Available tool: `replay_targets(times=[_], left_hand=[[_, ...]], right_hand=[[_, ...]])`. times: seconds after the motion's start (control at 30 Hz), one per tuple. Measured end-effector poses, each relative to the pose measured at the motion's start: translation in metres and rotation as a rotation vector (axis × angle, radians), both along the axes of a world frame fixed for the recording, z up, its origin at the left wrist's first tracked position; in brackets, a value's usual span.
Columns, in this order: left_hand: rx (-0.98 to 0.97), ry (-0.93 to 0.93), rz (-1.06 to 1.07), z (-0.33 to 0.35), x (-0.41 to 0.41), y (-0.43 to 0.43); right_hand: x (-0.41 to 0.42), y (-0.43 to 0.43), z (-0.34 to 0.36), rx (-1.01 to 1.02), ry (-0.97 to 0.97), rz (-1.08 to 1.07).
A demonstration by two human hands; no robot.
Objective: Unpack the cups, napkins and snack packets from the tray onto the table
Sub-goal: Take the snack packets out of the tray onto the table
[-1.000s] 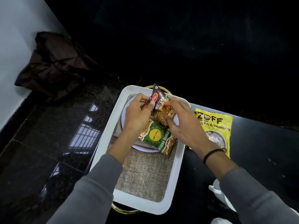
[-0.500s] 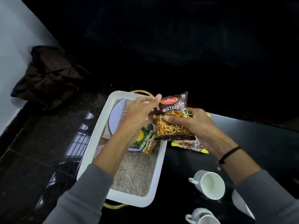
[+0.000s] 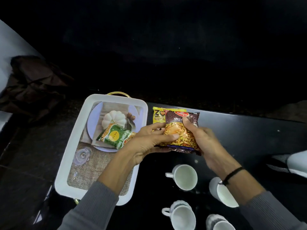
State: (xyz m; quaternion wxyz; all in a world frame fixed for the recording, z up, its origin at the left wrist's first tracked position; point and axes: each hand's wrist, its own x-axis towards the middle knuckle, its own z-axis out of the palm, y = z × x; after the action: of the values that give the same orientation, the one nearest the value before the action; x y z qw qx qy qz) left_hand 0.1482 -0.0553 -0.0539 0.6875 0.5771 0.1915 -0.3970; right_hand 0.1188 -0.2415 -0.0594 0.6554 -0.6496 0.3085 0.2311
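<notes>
Mixture packet (image 3: 180,131) is now off the tray (image 3: 69,146) & out over the desk (image 3: 249,130), just in front of the yellow packet (image 3: 157,115) already lying there; a sec ago it was still above the tray rim, and before that down on the tray w/ the green packet. Both hands closed on it: right hand (image 3: 201,141) wraps its right edge, thumb across the front; left hand (image 3: 149,141) pinches the left edge. Not set down yet. Green packet (image 3: 114,135) still in the tray, on the printed liner. Cups (image 3: 185,177) are out on the desk near the person. Judgement: one packet left after this one; napkins not clearly visible.
</notes>
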Motion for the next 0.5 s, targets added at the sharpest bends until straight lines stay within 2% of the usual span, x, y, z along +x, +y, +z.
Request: replay_targets(times=[0.1,0.17,0.3,0.5], left_hand=[[0.036,-0.024,-0.044,0.001,0.000,-0.015],[0.140,-0.060,-0.062,-0.001,0.001,-0.029],[0.211,-0.125,0.027,-0.013,-0.001,-0.053],[0.305,-0.216,0.029,-0.025,-0.004,-0.084]], right_hand=[[-0.003,-0.012,-0.001,0.000,-0.020,-0.011],[-0.005,-0.020,-0.001,0.002,-0.034,0.009],[-0.007,-0.032,-0.002,0.053,-0.044,0.016],[-0.010,-0.047,-0.017,0.005,-0.065,-0.106]])
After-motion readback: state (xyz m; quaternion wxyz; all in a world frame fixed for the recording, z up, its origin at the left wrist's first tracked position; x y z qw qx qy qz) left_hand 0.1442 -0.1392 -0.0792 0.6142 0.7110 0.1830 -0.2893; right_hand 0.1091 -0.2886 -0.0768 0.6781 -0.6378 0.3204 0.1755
